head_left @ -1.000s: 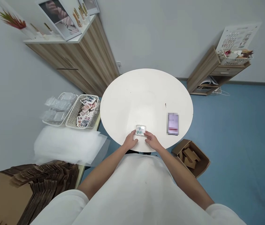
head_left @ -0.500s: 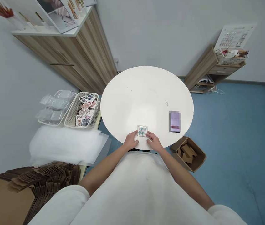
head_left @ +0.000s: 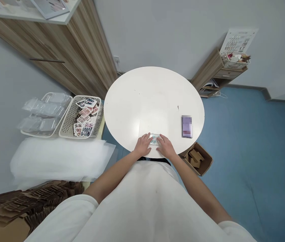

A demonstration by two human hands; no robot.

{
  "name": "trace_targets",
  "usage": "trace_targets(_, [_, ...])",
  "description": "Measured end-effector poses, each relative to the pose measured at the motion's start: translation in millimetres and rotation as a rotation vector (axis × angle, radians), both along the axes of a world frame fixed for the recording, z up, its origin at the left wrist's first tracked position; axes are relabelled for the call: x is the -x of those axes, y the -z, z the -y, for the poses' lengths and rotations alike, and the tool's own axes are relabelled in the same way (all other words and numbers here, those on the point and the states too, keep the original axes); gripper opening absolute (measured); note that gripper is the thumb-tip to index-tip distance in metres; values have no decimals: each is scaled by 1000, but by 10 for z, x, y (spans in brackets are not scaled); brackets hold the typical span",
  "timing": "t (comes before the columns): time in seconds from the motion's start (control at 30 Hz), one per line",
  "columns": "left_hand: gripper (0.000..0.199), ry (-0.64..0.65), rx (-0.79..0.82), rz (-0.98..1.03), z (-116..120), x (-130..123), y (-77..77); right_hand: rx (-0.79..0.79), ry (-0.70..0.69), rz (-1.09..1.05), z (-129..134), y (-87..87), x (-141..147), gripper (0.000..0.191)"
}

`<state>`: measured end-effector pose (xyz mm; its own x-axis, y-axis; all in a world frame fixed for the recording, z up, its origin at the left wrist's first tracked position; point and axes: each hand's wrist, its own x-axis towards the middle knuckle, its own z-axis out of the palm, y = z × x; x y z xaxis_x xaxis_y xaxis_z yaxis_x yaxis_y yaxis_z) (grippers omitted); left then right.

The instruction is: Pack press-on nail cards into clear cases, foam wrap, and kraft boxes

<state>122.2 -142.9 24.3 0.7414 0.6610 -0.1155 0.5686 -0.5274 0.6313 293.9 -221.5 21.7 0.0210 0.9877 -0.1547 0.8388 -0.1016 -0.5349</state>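
Small clear case (head_left: 154,138) with teal pieces lies at the lower center of the frame, close to the near edge of the round white table (head_left: 154,94). Left hand (head_left: 142,145) covers its left end, right hand (head_left: 166,146) its right end; fingers extended, thumbs apart from them. Whether they pinch the edges or only rest on them: cannot tell.

Room: broad white surface runs from the case up to the far rim; little margin below, where the torso stands near the edge.

Hidden: both case ends, under fingers. Purple item (head_left: 187,126), right part of table, is pixelated, markings unreadable. Cabinet (head_left: 86,50), upper left, is cut by the frame; so is the folded cardboard (head_left: 36,205), lower left.

Around: basket of printed cards (head_left: 99,121) stands just left of the table, a basket of clear packs (head_left: 43,136) beside it, white sheets (head_left: 59,158) below both. Open carton (head_left: 206,164) sits at the table's lower right. Between case and purple item, only the right hand intrudes.
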Motion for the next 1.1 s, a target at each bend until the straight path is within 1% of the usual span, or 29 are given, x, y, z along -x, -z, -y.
trace_targets(0.1, [57, 55, 39, -7, -52, -5, -1, 0, -187, 109, -177, -60, -34, 63])
trace_targets(0.17, [58, 63, 52, -1, -68, -2, 12, 11, -279, 163, -283, -76, -53, 59])
trace_targets(0.27, [59, 67, 52, 12, -77, 5, 37, 28, -384, 225, -387, -64, -70, 49])
trace_targets(0.37, [60, 83, 41, 14, -95, 12, 49, 33, -431, 262, -429, -16, -67, 47])
trace_targets(0.5, [64, 83, 63, 14, -130, 15, 29, 38, -425, 253, -440, 55, -60, 45])
trace_targets(0.6, [63, 91, 58, -19, -150, 14, 2, 41, -423, 215, -458, 60, -81, 44])
trace_targets(0.7, [59, 102, 15, -38, -170, 2, -10, 74, -434, 195, -507, 6, -124, 41])
trace_targets(0.8, [44, 86, -30, -1, -201, -23, -4, 144, -456, 169, -557, -87, -173, 37])
trace_targets(0.87, [36, 84, -50, 28, -225, -40, 3, 153, -480, 120, -549, -146, -197, 40])
trace_targets(0.93, [33, 90, -72, 31, -245, -49, 8, 114, -482, 75, -490, -181, -203, 54])
trace_targets(1.0, [32, 95, -98, 21, -258, -49, 11, 60, -425, 63, -388, -176, -188, 72])
trace_targets(1.03, [33, 99, -110, 17, -263, -46, 12, 41, -371, 69, -329, -158, -173, 75])
trace_targets(1.07, [33, 106, -119, 17, -267, -40, 14, 26, -308, 76, -270, -131, -154, 72])
trace_targets(1.1, [34, 115, -127, 18, -270, -33, 16, 17, -248, 79, -214, -100, -134, 63])
